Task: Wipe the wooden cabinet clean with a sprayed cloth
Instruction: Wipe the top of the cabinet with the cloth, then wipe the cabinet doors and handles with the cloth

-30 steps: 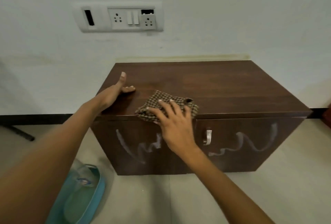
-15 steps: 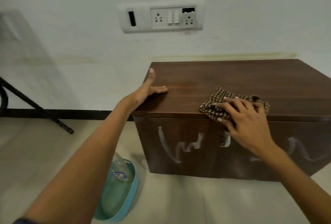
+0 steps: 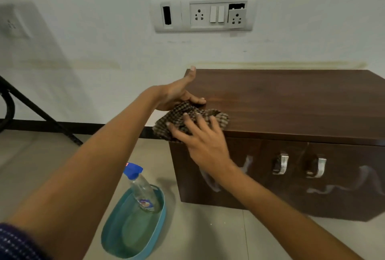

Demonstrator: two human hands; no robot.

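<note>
A dark wooden cabinet (image 3: 291, 101) stands on the floor against the white wall, with white smear marks on its two front doors. A brown checked cloth (image 3: 183, 116) lies bunched at the top's front left corner, partly hanging over the edge. My right hand (image 3: 200, 137) presses flat on the cloth with fingers spread. My left hand (image 3: 177, 93) rests open on the cabinet's left edge, thumb on the top, just behind the cloth.
A clear spray bottle (image 3: 141, 189) with a blue trigger head stands in a teal oval tray (image 3: 116, 245) on the tiled floor left of the cabinet. A socket panel (image 3: 204, 15) is on the wall above. Black stand legs (image 3: 37, 112) cross the far left.
My right hand has slid the cloth leftward along the top's front edge to the left corner, close to my left hand. The view has swung left, revealing the spray bottle.
</note>
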